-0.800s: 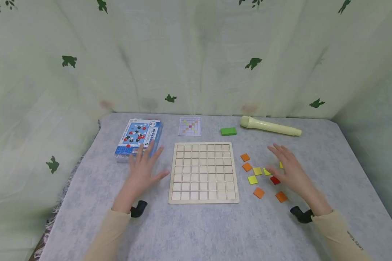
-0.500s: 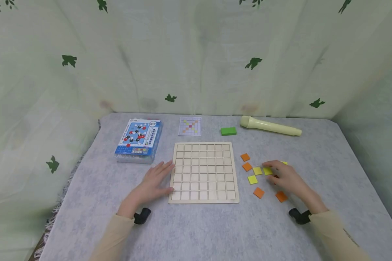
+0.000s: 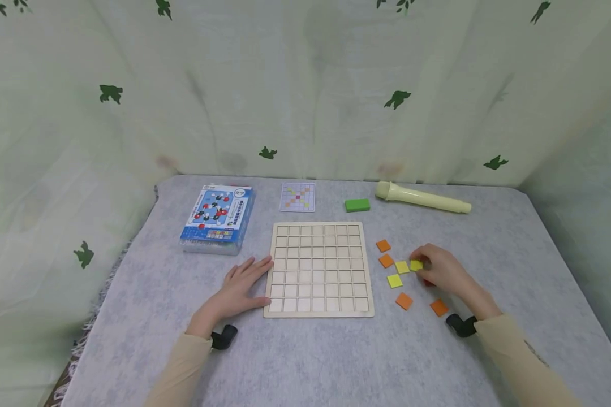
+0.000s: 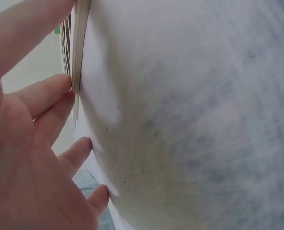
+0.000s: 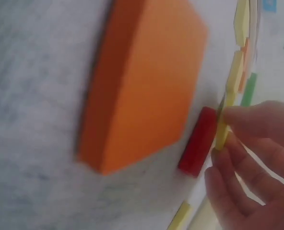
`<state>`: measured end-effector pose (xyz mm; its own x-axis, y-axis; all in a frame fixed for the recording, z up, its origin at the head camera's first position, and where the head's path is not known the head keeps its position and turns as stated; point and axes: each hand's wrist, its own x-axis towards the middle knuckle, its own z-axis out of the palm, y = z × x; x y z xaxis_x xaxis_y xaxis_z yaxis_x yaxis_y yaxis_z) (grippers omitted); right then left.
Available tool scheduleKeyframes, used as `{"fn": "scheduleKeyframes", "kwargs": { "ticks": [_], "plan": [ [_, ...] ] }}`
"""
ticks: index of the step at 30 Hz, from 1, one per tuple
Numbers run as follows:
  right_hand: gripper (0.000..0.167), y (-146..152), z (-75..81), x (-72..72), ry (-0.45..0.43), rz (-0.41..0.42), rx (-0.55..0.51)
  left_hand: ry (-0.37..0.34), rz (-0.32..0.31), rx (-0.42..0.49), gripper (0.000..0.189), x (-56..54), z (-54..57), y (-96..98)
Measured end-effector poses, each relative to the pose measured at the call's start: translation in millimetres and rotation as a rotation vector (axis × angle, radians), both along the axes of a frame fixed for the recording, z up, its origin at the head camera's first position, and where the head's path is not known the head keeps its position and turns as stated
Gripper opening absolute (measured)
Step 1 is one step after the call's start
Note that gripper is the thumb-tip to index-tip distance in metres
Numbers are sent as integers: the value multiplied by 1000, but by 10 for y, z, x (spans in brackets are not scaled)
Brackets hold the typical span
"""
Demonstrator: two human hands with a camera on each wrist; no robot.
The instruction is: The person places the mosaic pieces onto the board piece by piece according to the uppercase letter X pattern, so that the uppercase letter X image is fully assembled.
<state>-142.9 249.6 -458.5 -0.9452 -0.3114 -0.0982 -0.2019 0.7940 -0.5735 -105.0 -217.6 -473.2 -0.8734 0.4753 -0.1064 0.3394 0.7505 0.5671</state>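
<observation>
A square wooden grid board (image 3: pixel 318 270) lies on the table between the hands, its cells bare. Along its left edge, my left hand (image 3: pixel 238 289) rests with spread, straight fingers; the left wrist view has fingertips (image 4: pixel 65 82) against the board's side. To the right of the board, my right hand (image 3: pixel 445 271) pinches a yellow tile (image 3: pixel 416 265) between thumb and fingers. In the right wrist view this yellow tile (image 5: pixel 222 127) stands edge-on by the thumb. A red tile (image 5: pixel 198 142) lies just beside it, and a large orange tile (image 5: pixel 147 86) is close to the camera.
Several loose orange tiles (image 3: pixel 404 301) and yellow tiles (image 3: pixel 394 281) lie right of the board. Behind it are a patterned card (image 3: pixel 297 197), a green block (image 3: pixel 357 205) and a pale green microphone-shaped object (image 3: pixel 422 198). A blue boxed set (image 3: pixel 216 220) sits back left.
My left hand has come down from near the box to the board's left edge. My right hand has lowered, its fingers closing on a yellow tile.
</observation>
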Motion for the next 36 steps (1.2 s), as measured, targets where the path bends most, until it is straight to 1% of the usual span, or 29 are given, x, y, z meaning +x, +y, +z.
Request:
{"fn": "scheduleKeyframes", "kwargs": {
  "ticks": [3, 6, 9, 12, 15, 18, 20, 25, 28, 30, 36],
  "plan": [
    [27, -76, 49, -32, 2, 0, -29, 2, 3, 3, 81, 4, -5, 1],
    [28, -230, 125, -97, 33, 31, -64, 1, 7, 6, 81, 7, -4, 7],
    [29, -450, 191, -197, 73, 93, -93, -1, 12, 4, 81, 6, 5, 17],
    [29, -714, 232, -315, 98, 173, -118, -6, 18, 5, 81, 6, 14, 24],
    [29, -1015, 238, -434, 93, 244, -155, -10, 21, 11, 81, 6, 22, 29],
    [29, -1328, 210, -540, 82, 305, -174, -18, 22, 17, 81, 6, 28, 31],
    [28, -1540, 172, -603, 62, 323, -167, -27, 25, 19, 81, 6, 32, 30],
    [26, -1974, 63, -734, 27, 350, -104, -53, 40, 12, 81, -4, 32, 31],
    [25, -2148, 14, -794, 47, 364, -60, -60, 48, 6, 81, -12, 25, 31],
    [24, -2235, -7, -827, 77, 371, -30, -62, 52, 5, 81, -15, 21, 30],
    [22, -2401, 5, -856, 134, 389, 30, -67, 60, 4, 81, -13, 30, 36]
  ]
}}
